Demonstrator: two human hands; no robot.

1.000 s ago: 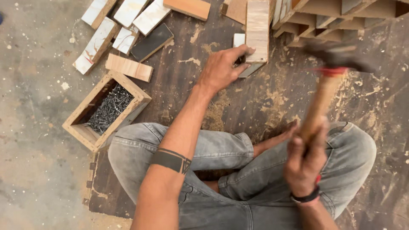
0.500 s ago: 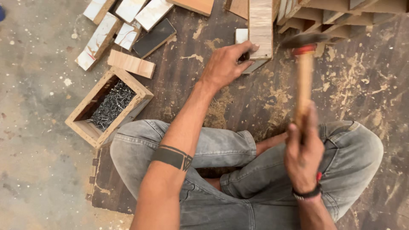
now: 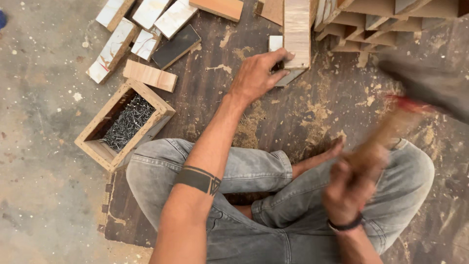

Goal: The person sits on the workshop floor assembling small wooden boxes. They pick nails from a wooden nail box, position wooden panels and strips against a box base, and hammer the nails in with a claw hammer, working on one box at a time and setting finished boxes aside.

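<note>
Head view: left hand (image 3: 256, 76) stretched forward on a straight arm, fingers (image 3: 278, 56) pressed on the lower end of a long wooden strip (image 3: 297, 29) lying on the dark floor board (image 3: 205, 98), thumb beside a small white block (image 3: 275, 43). Right hand (image 3: 349, 188) raised over the crossed legs in grey jeans (image 3: 244, 168), fingers clenched round the wooden handle of a hammer (image 3: 391, 127), blurred in motion, head up at the right. Open wooden box of nails (image 3: 124, 124) by the left knee. Scattered wood offcuts (image 3: 149, 76) beyond. Stacked wooden frames (image 3: 391, 14) at top right. Sawdust about.
</note>
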